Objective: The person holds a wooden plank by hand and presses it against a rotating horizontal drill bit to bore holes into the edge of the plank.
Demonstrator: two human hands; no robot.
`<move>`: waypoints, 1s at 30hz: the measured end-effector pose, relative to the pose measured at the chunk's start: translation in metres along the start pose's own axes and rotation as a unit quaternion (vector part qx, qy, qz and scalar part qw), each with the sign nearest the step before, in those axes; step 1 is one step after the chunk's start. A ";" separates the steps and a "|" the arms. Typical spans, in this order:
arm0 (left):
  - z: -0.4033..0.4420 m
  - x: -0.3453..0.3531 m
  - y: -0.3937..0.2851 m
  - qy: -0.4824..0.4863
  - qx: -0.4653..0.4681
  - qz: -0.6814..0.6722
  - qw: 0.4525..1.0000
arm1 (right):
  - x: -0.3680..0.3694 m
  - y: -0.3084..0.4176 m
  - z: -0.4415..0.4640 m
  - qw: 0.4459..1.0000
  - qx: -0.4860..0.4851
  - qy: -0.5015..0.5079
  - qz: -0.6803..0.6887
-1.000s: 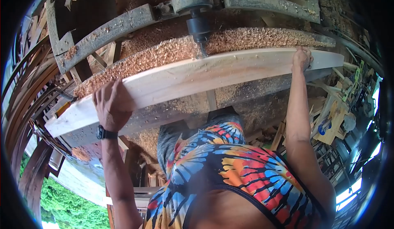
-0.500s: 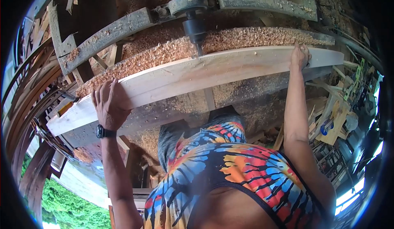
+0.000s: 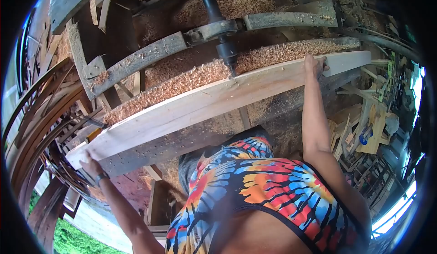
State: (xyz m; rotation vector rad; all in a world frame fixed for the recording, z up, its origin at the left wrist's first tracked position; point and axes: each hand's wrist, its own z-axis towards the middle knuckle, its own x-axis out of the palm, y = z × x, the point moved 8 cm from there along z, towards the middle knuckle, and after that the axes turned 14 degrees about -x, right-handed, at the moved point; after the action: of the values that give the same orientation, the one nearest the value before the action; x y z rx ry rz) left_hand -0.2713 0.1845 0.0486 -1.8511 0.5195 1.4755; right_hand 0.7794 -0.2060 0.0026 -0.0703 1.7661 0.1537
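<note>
A long pale wooden board stretches across the bench in front of me. My left hand grips its near edge close to the left end, partly blurred, fingertips on the face. Toward the right end, my right hand is closed over the board, fingers at the far edge. A dark spindle with a chuck comes down from above, its narrow bit at the board's far edge around mid-length. I cannot tell how deep the bit sits in the wood.
Wood shavings are heaped along the far side of the board. Behind them runs a worn wooden frame. A yellow-handled tool lies by the left end. Curved wooden strips are stacked left; scrap wood lies right.
My left hand has gone from lying on the board's face to its left end. In view, the spindle and frame sit slightly lower and further right; my right hand appears further left.
</note>
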 end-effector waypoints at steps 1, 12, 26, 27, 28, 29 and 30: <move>0.019 0.002 0.016 -0.016 -0.059 -0.077 0.995 | -0.001 0.000 0.008 1.000 -0.006 -0.003 0.002; 0.126 0.013 0.112 -0.031 -0.080 0.140 0.986 | -0.013 0.037 -0.006 0.999 -0.019 0.009 -0.038; 0.196 -0.004 0.044 -0.023 -0.137 0.099 0.985 | -0.008 -0.013 -0.016 0.983 0.151 -0.087 0.048; 0.214 -0.001 0.054 -0.015 -0.112 0.125 0.986 | -0.009 -0.014 -0.016 0.983 0.154 -0.087 0.051; 0.228 0.001 0.063 -0.004 -0.088 0.145 0.986 | -0.009 -0.015 -0.016 0.982 0.157 -0.087 0.054; 0.236 0.005 0.067 0.011 -0.063 0.152 0.986 | -0.008 -0.017 -0.015 0.984 0.148 -0.086 0.046; 0.233 0.001 0.070 0.007 -0.098 0.159 0.982 | -0.008 -0.016 -0.011 0.986 0.136 -0.086 0.040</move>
State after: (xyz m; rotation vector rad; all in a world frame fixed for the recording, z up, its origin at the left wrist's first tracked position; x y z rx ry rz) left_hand -0.4760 0.3078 0.0047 -2.0009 0.7266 1.7781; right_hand 0.7722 -0.2238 0.0113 0.2065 1.6027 -0.0248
